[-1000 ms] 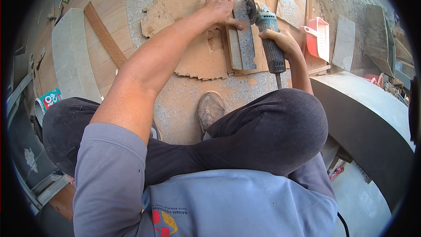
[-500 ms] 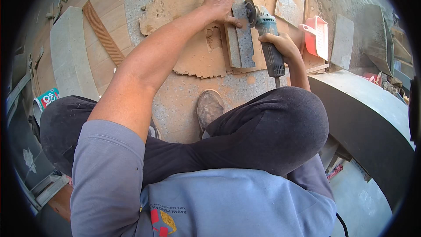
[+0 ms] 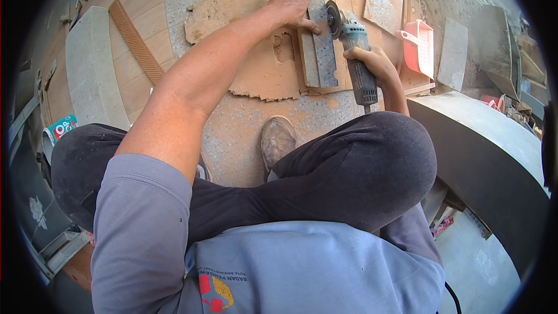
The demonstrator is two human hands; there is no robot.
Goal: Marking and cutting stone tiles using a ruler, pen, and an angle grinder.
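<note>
My right hand (image 3: 375,63) is wrapped round the body of an angle grinder (image 3: 362,78), teal at the head and dark toward the cord. Its dark cutting disc (image 3: 333,19) stands upright against, or very near, the right edge of a narrow grey speckled strip (image 3: 326,65); I cannot tell if they touch. My left hand (image 3: 289,11) lies flat on that strip with fingers spread, the thumb reaching across it. Beneath the strip are wooden pieces and a worn, ragged-edged brown board (image 3: 256,72).
A pink-and-white dustpan (image 3: 419,49) lies to the right, beside a loose grey slab (image 3: 453,55). A long dark-sided block with a pale top (image 3: 465,116) runs past my right knee. At left are a ridged brown strip (image 3: 135,40), a pale panel (image 3: 93,70) and a can (image 3: 60,129).
Almost nothing differs. The whole view has shifted by a few pixels, while both hands and the grinder keep nearly the same place against the strip.
</note>
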